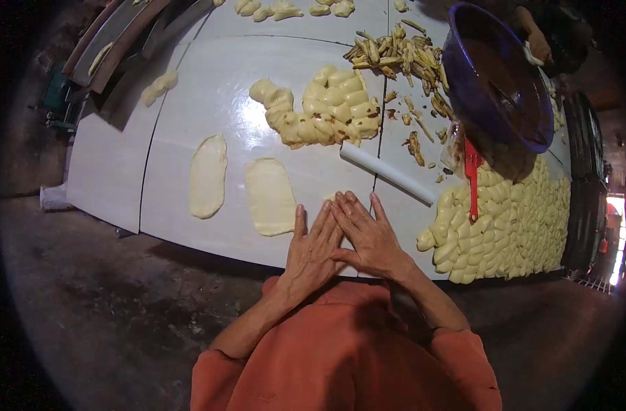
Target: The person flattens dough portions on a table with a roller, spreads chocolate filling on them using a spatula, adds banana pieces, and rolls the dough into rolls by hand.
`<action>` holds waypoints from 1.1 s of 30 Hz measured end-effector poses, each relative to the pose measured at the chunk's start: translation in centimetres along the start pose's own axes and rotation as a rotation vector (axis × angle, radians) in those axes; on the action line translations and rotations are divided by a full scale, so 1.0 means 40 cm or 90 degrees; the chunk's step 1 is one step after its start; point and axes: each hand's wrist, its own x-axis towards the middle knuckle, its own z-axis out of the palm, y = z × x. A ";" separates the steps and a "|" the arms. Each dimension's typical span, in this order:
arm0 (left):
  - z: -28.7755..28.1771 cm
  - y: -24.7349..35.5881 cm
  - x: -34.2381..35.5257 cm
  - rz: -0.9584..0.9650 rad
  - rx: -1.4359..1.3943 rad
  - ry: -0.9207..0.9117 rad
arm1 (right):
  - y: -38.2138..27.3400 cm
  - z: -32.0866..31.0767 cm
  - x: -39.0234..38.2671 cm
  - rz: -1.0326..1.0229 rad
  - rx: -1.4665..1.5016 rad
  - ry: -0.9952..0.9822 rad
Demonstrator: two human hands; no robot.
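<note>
My left hand (315, 245) and my right hand (366, 236) lie flat near the table's front edge, fingers stretched out and the two overlapping at their inner sides. A pale sliver, seemingly dough, shows at the fingertips; whatever else lies beneath the palms is hidden. Just left of my left hand is a flattened oblong of dough (269, 196), and a second dough oblong (208, 177) lies farther left. A white rolling pin (387, 173) rests slantwise beyond my right hand. Behind it sits a cluster of plump yellow dough pieces (330, 113), some with brown smears.
At right, many dough pieces (498, 226) are packed together, with a red-handled tool (472, 171) on them. A purple basin (457, 75) holds brown contents. Peeled, browned banana-like pieces (398, 55) are piled beside it. Metal equipment (121, 48) stands far left. Another person's hand (535, 38) shows far right.
</note>
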 end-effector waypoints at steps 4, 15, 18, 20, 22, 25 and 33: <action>0.008 0.010 0.012 -0.088 0.018 0.020 | 0.045 -0.006 -0.018 0.028 -0.047 -0.037; 0.023 0.056 -0.032 -0.092 0.018 0.010 | 0.147 -0.105 -0.002 0.169 -0.137 0.231; -0.001 0.063 -0.024 -0.095 0.010 -0.018 | 0.211 -0.106 0.006 0.186 -0.064 0.183; -0.018 0.065 -0.044 -0.101 0.012 -0.009 | 0.197 -0.118 0.011 0.126 -0.053 0.188; -0.021 0.060 -0.053 -0.123 -0.002 0.095 | 0.155 -0.154 0.015 0.045 -0.017 0.165; -0.009 0.035 -0.026 -0.144 -0.023 0.259 | 0.093 -0.148 0.035 0.011 -0.018 0.037; -0.030 -0.081 0.174 -0.293 0.016 0.114 | 0.160 -0.049 0.164 0.182 -0.170 0.070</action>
